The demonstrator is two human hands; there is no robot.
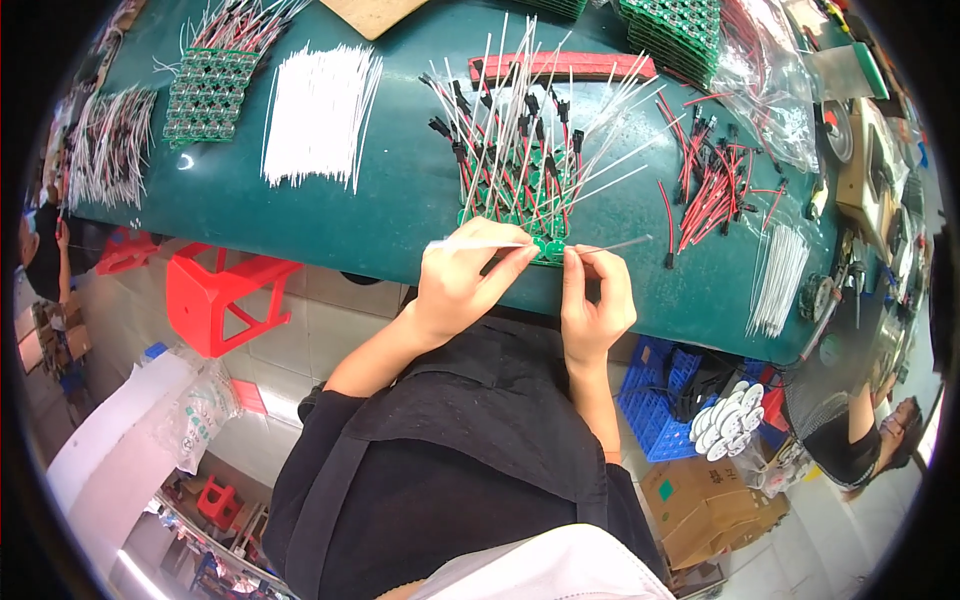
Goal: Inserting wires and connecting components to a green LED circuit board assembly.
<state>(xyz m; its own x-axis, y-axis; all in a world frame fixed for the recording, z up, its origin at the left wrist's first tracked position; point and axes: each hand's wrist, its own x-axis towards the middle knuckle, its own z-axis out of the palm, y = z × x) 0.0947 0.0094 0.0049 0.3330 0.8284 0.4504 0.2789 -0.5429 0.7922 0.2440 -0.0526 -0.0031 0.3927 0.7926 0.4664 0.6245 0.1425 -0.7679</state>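
Note:
At the near edge of the green table, my left hand [462,272] is closed, with a few thin white wires [478,243] lying across its fingers. My right hand [598,300] pinches a thin pale wire [628,243] between thumb and forefinger. The fingertips of both hands meet the near corners of a panel of small green circuit boards [546,251]. From that panel rise many white wires and red-black leads with black connectors [562,110]. Whether the pinched wire touches a board is too small to tell.
White wires lie in a large pile [322,115] and a smaller bundle [780,280]. Loose red-black connector leads [715,190] are on the right, beyond them stacked green boards [675,35]. A wired board panel [208,95] sits far left. Red stool [215,300] and blue crate [655,410] stand below.

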